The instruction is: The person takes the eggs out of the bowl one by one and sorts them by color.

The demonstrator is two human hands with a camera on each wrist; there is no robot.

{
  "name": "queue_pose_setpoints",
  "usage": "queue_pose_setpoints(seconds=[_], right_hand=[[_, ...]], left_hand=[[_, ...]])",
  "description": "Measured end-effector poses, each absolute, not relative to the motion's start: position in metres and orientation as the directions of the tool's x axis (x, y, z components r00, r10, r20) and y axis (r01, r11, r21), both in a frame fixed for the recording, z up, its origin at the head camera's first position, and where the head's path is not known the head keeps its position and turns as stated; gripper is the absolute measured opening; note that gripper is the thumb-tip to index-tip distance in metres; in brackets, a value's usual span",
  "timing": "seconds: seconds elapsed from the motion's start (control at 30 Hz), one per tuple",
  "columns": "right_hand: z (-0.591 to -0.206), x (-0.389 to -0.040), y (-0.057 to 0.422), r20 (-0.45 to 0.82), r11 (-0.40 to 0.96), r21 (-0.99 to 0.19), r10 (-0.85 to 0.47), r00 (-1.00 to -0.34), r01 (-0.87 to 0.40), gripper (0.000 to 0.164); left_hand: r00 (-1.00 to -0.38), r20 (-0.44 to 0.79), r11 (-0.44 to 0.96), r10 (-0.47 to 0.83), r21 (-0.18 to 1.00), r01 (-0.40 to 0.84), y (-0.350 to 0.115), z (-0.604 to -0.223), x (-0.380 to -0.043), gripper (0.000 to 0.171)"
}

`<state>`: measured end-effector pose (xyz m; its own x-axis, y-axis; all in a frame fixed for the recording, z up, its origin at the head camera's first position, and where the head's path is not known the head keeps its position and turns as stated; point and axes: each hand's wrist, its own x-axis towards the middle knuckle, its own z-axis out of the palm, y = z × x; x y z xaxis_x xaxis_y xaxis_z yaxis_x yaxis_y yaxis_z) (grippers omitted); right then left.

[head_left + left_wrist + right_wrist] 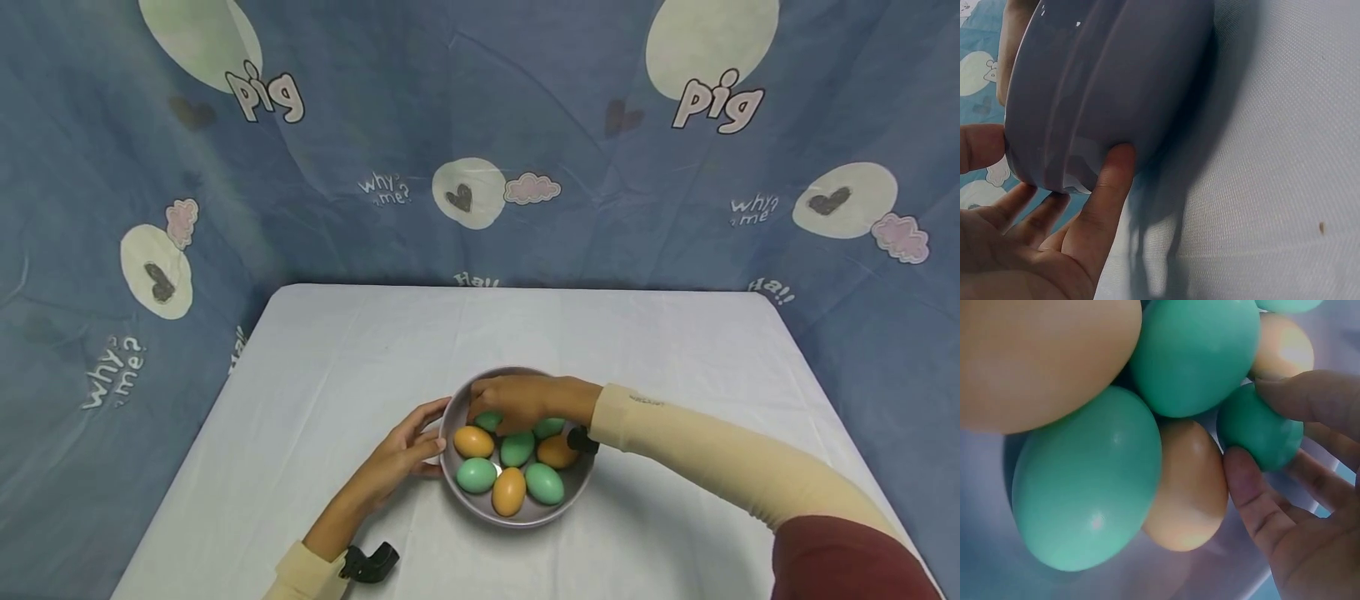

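Note:
A round grey bowl [528, 523] stands on the white-covered table, holding several green and orange eggs. My left hand [405, 450] is at its left side, the thumb up at the rim and the spread fingers [1107, 194] against the outer wall. Reaching into the far part of the bowl, my right hand [525, 400] pinches a green egg [1257, 428] between thumb and fingers. Close by that hand are an orange egg [1188, 487] and a bigger-looking green egg [1088, 481]. The right hand and wrist cover part of the bowl's far side.
The white tablecloth [360, 350] spreads around the bowl on all sides. A blue printed cloth [525, 242] hangs behind and beside the table. A black device [371, 562] sits on the left wrist, another [581, 440] on the right, over the bowl's right rim.

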<state>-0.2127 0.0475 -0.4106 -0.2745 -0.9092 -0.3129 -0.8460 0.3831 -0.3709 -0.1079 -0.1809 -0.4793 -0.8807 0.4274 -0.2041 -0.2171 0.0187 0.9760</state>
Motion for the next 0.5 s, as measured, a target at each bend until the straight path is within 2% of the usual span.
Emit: queue_pose_setpoints(seconds=[0.5], right_hand=[[-0.4017,-0.2139,0.0578,-0.263,0.382,-0.417,-0.919,-0.293,-0.825,0.041]], left_hand=[[-0.89,-0.205,0.01,0.408,0.975,-0.22,-0.1786,-0.4783,-0.1073,0.063]])
